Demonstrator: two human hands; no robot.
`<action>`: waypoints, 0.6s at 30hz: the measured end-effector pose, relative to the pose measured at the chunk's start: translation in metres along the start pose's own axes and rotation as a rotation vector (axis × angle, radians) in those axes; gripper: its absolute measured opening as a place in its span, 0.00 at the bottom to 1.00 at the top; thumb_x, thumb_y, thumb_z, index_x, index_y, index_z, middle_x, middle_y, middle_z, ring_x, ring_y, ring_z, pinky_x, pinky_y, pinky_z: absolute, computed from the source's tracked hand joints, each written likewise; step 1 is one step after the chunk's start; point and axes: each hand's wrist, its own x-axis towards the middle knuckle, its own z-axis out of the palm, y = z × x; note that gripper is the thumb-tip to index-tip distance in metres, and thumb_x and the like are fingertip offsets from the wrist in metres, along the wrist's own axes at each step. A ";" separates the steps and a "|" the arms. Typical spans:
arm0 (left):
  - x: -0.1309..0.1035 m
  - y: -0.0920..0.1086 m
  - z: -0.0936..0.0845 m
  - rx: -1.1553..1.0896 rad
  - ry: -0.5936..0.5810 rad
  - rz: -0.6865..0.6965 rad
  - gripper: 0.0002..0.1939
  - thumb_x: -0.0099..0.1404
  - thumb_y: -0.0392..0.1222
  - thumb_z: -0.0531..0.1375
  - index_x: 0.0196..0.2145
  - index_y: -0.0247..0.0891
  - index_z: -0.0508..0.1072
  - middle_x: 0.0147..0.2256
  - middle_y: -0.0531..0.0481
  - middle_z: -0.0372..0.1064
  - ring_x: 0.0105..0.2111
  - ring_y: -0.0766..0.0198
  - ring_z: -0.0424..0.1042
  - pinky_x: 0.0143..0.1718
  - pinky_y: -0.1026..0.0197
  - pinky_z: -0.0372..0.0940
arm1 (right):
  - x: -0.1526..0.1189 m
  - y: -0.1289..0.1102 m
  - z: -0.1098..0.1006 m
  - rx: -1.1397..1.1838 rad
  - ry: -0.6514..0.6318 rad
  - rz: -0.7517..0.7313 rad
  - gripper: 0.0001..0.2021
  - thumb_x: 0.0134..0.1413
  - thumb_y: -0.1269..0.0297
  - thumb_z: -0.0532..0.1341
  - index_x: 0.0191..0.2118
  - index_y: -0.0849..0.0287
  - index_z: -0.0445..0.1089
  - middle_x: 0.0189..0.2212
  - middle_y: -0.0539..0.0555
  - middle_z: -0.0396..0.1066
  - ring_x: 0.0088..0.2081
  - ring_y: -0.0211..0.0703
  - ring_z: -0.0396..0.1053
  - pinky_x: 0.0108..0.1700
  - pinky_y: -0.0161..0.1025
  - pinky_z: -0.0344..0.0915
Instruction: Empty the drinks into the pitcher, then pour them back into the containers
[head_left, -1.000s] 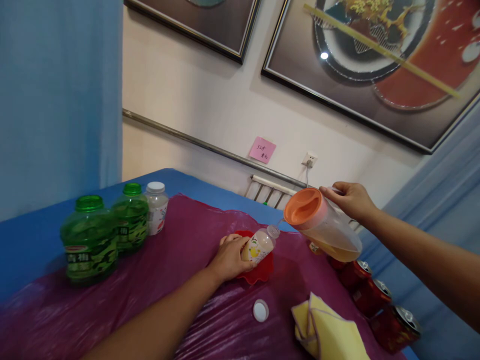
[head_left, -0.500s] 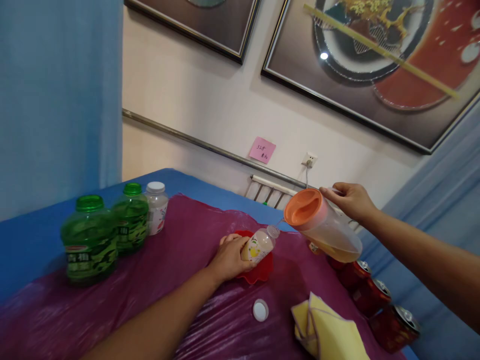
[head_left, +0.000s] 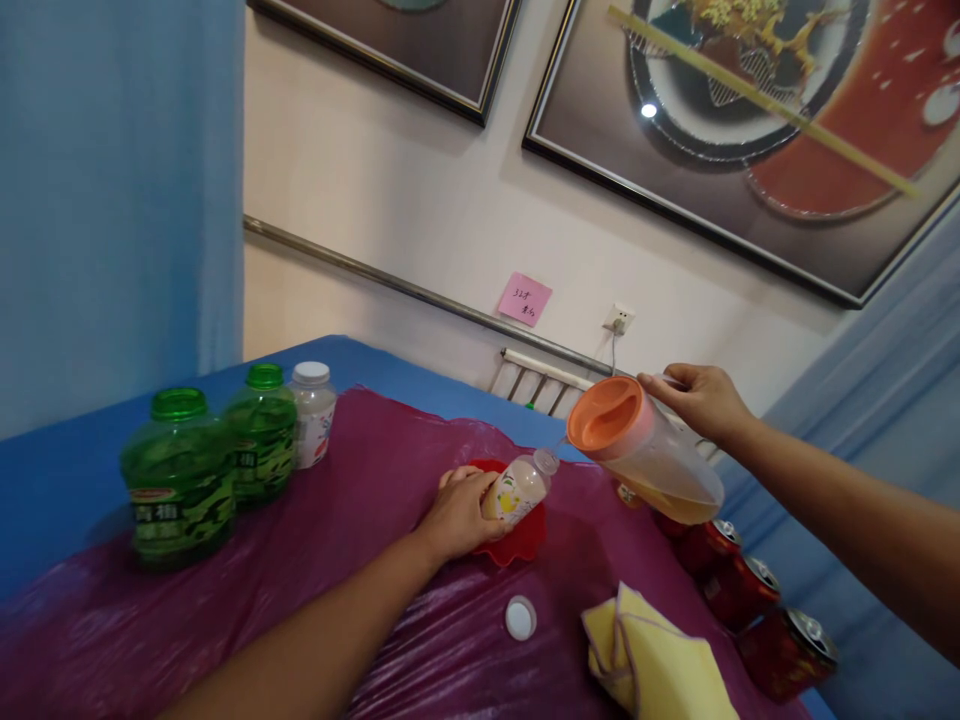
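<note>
My left hand (head_left: pixel 463 512) is wrapped round a small clear bottle (head_left: pixel 519 490) with a fruit label, tilted with its open mouth up to the right. Beneath it, a red scalloped dish (head_left: pixel 517 545) rests on the purple sheet. My right hand (head_left: pixel 701 402) grips the handle of a translucent pitcher (head_left: pixel 664 475) with an orange lid (head_left: pixel 609 415). The pitcher is tipped left, its spout by the bottle's mouth, and a thin stream shows between them. Some yellowish liquid lies in the pitcher. A white cap (head_left: pixel 520 619) lies on the sheet in front of the dish.
At left stand two green bottles (head_left: pixel 180 490) and a white-capped bottle (head_left: pixel 312 420). Several red cans (head_left: pixel 787 655) line the right edge. A folded yellow cloth (head_left: pixel 660 655) lies near the front. Purple plastic (head_left: pixel 300 560) covers part of the blue table (head_left: pixel 67 500).
Both hands, the bottle and the pitcher hold almost the same positions. The view has shifted very slightly; nothing was taken up or let go.
</note>
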 end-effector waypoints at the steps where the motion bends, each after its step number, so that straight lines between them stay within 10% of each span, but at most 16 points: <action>1: 0.000 0.000 0.000 0.002 -0.001 0.002 0.31 0.48 0.52 0.70 0.50 0.45 0.76 0.49 0.48 0.74 0.53 0.46 0.68 0.58 0.47 0.56 | 0.000 0.000 0.000 -0.003 0.000 -0.005 0.30 0.49 0.34 0.59 0.18 0.55 0.53 0.17 0.45 0.45 0.22 0.34 0.46 0.23 0.36 0.44; 18: 0.000 -0.001 0.001 0.006 0.009 0.006 0.30 0.48 0.53 0.70 0.50 0.46 0.76 0.48 0.48 0.74 0.53 0.47 0.68 0.58 0.48 0.56 | -0.001 -0.005 -0.001 0.012 0.005 -0.030 0.32 0.48 0.30 0.59 0.18 0.54 0.51 0.17 0.45 0.45 0.21 0.34 0.46 0.23 0.37 0.44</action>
